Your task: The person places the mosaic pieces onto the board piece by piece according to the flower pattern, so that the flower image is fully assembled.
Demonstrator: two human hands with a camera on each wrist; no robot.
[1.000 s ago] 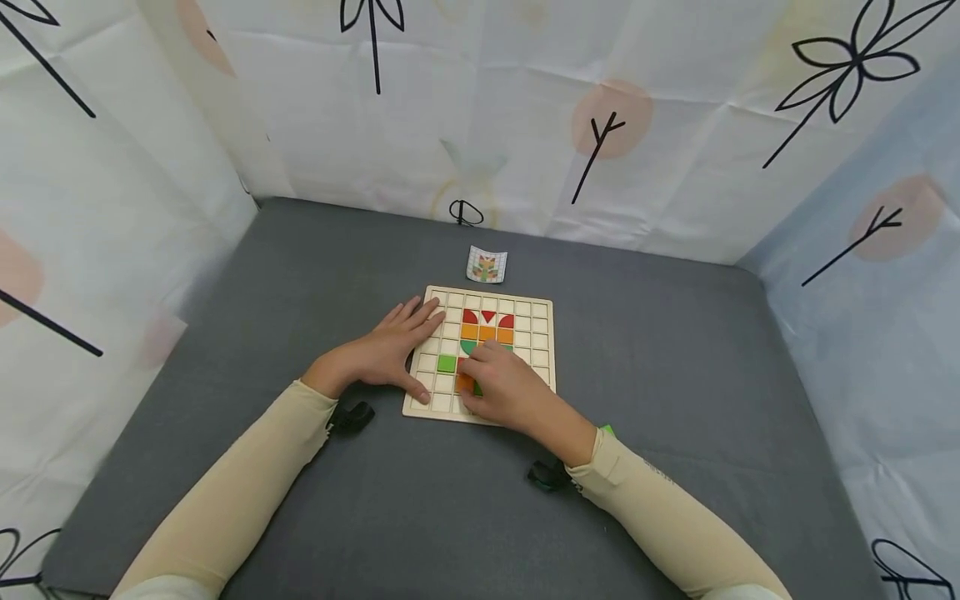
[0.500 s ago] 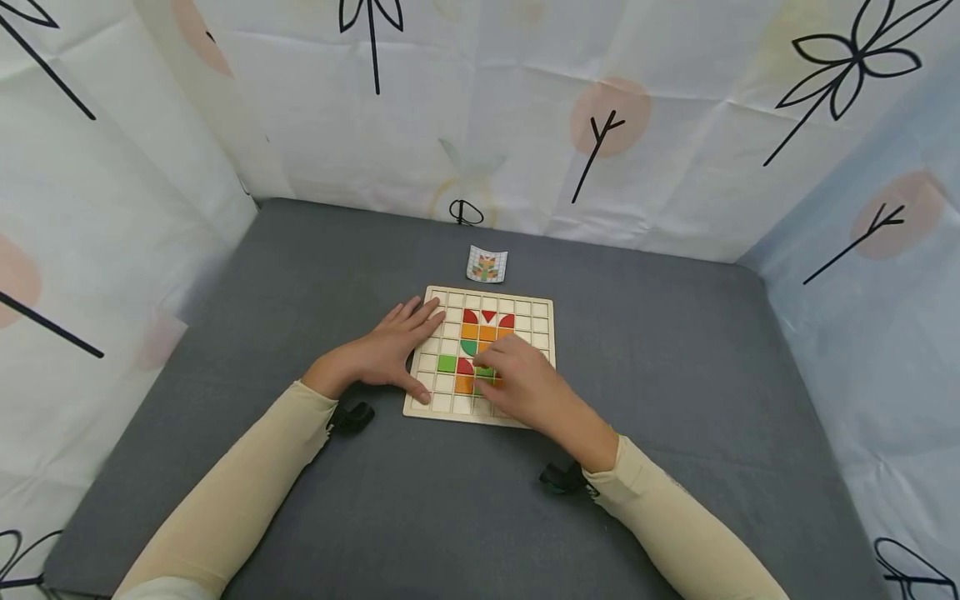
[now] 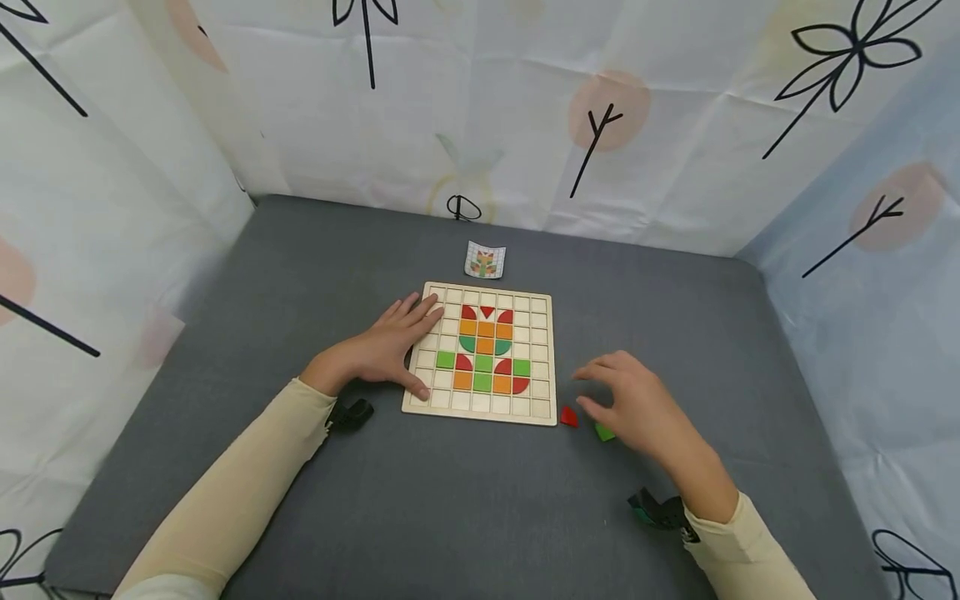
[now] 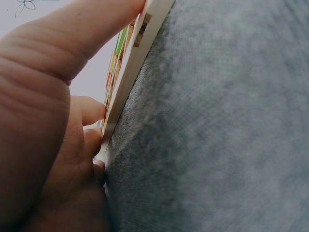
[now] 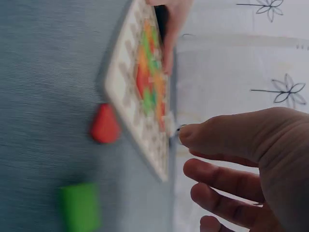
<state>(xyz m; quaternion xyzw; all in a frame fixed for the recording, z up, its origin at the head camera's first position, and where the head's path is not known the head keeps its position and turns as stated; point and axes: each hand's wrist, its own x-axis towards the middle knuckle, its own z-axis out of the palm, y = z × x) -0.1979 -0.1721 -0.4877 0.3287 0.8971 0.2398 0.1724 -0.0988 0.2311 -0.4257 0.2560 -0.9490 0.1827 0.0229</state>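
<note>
My left hand (image 3: 385, 348) rests with spread fingers on the left edge of a wooden grid board (image 3: 540, 367). Red, orange and green pieces form a pattern in the board's middle. Right of the board, my right hand (image 3: 633, 398) is above the table, its fingers loosely bent with nothing between them. Just below that hand lie a red quarter-round piece (image 3: 569, 417) and a green square piece (image 3: 604, 432). In the right wrist view, both the red piece (image 5: 105, 124) and the green piece (image 5: 80, 207) lie apart from the fingers.
A small pattern card (image 3: 484, 260) lies behind the board, showing a coloured figure on a grid. The grey tabletop (image 3: 465, 508) is bordered by a white patterned curtain (image 3: 510, 117) at the back and sides.
My right hand has left the board and moved right, over the loose pieces. The pattern it covered is now visible. My left hand has stayed on the board's edge.
</note>
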